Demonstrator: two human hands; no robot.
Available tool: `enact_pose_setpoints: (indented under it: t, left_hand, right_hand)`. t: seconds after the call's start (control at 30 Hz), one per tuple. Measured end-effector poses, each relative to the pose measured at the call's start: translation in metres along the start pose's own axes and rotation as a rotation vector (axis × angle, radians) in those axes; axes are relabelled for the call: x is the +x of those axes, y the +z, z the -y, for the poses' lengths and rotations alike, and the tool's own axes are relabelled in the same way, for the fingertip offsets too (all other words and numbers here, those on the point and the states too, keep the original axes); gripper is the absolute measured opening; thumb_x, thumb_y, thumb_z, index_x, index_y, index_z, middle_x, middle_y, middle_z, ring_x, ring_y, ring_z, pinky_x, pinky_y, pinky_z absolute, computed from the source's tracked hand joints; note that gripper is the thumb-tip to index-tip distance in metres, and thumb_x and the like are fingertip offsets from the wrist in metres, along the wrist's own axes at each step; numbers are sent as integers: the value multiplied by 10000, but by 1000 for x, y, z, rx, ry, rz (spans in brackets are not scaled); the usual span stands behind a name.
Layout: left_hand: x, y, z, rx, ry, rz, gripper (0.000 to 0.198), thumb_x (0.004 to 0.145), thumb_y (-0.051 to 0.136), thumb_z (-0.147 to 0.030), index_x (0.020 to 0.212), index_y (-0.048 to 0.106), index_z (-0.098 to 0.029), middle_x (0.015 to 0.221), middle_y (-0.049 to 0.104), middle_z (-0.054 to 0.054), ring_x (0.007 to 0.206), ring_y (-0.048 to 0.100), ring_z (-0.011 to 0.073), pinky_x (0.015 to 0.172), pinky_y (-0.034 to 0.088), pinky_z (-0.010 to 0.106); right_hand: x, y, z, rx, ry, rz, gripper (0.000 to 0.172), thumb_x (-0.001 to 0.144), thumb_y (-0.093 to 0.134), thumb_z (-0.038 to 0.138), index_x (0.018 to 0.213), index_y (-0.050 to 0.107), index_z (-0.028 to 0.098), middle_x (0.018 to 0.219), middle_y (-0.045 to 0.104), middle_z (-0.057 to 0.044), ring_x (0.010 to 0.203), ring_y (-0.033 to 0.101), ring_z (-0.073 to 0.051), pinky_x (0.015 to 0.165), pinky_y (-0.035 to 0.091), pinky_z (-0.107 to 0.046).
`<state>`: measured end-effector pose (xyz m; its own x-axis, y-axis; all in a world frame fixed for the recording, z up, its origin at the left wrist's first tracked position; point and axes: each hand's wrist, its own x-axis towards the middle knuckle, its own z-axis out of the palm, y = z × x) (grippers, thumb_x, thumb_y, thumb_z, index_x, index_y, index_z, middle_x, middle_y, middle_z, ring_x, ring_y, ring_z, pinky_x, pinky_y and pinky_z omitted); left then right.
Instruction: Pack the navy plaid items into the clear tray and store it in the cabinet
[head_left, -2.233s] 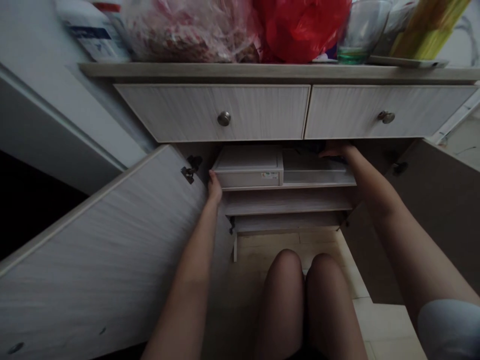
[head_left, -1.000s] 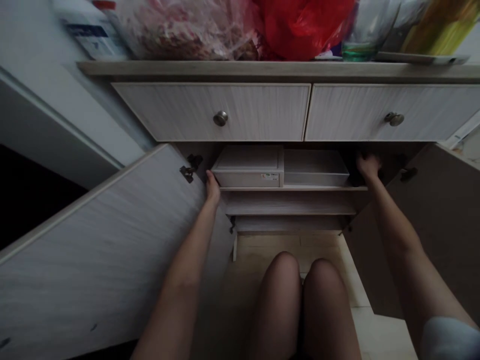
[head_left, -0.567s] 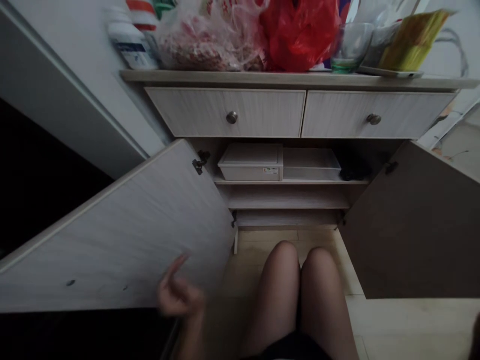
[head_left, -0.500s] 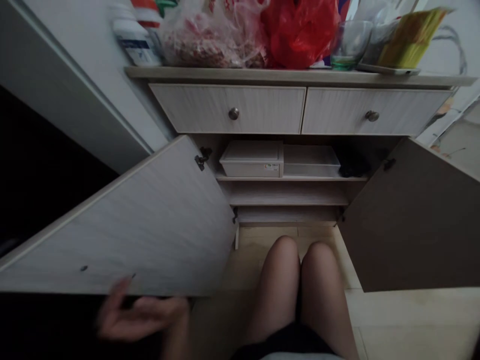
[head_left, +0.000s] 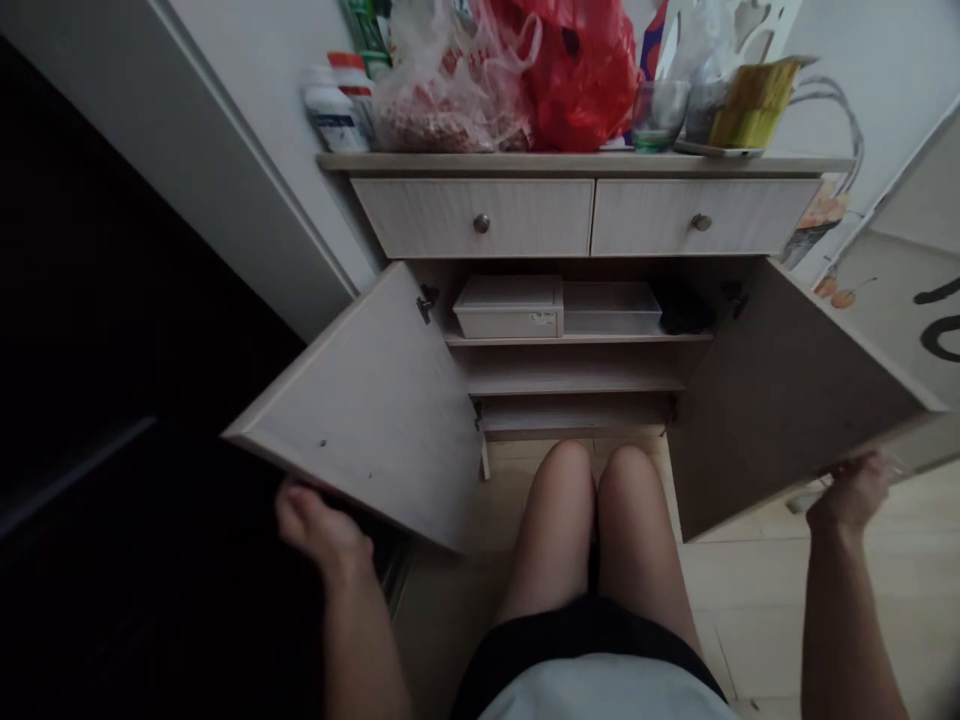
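Both doors of a pale wood-grain cabinet stand open. At the lower free edge of the left cabinet door [head_left: 382, 420], my left hand [head_left: 319, 520] is closed, its fingers curled and partly hidden behind the panel. On the other side, my right hand [head_left: 855, 490] grips the outer side of the right cabinet door [head_left: 795, 400] near its edge; the door hides some of its fingertips. Between the doors, the upper shelf holds a white lidded box [head_left: 510, 307], a clear tray [head_left: 611, 307] and a dark bundle [head_left: 682, 306].
Above the doors are two drawers with knobs, the left drawer [head_left: 420, 215] and the right drawer [head_left: 660, 220]. Bottles [head_left: 334, 115], a clear plastic bag [head_left: 442, 100], a red bag [head_left: 577, 90] and a glass [head_left: 658, 120] crowd the top. My knees [head_left: 566, 475] are close to the cabinet.
My left hand has gone from a blur below the left door to its edge. My right hand has come into view at the right door. Both doors are swung further inward.
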<state>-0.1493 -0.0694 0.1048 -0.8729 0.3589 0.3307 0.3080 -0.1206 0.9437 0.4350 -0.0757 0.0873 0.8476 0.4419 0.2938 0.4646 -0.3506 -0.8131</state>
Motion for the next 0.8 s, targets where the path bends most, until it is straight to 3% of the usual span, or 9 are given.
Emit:
enact_pose_setpoints:
  t: [0.1,0.17,0.23,0.4,0.57,0.7,0.8]
  left_hand:
    - [-17,10,12,-29,67,4,418,805,595,-460,1117,659,-189,1189,702,126,1159,647,324,1050,510,513]
    - [-31,23,16,-82,110,50,395,752,673,-448,1021,678,-158,1032,732,124,1001,701,287,951,559,467]
    - [-45,40,17,-114,160,145,368,735,704,-467,930,693,-155,917,737,100,880,712,250,873,574,416]
    - [-81,105,8,-160,265,442,356,772,720,-492,895,727,-158,857,745,91,751,696,200,745,563,325]
    - [-108,189,-24,-82,296,723,172,850,710,-311,923,738,-158,901,763,93,763,700,182,754,531,284]
    - [-118,245,-53,121,287,822,108,865,714,-258,907,749,-166,898,770,90,807,705,194,757,488,272]
    - [-118,271,-68,238,294,836,131,882,703,-286,922,753,-172,951,773,105,864,704,216,760,461,285]
  right_hand:
    - [-21,12,4,245,-70,-34,624,787,272,796,1153,642,451,1143,729,-94,1146,667,-355,922,540,-566]
    - [-34,23,12,307,-208,10,592,840,361,735,1007,691,272,1028,741,-140,1072,689,-357,954,522,-566]
    - [-45,38,25,379,-314,95,556,890,398,657,951,689,187,1000,740,-166,1025,695,-318,951,520,-506]
    - [-66,97,73,507,-497,348,464,909,488,601,1018,665,186,1009,754,-139,938,704,-256,896,527,-418]
    - [-70,158,127,454,-555,463,393,937,466,522,1028,656,190,1007,749,-128,896,706,-254,827,523,-387]
    - [-67,191,161,331,-566,508,268,961,469,383,1036,644,195,1043,738,-109,903,695,-228,793,503,-340]
    - [-62,209,177,249,-580,511,234,963,482,342,1037,647,193,1075,715,-105,884,682,-207,781,488,-316]
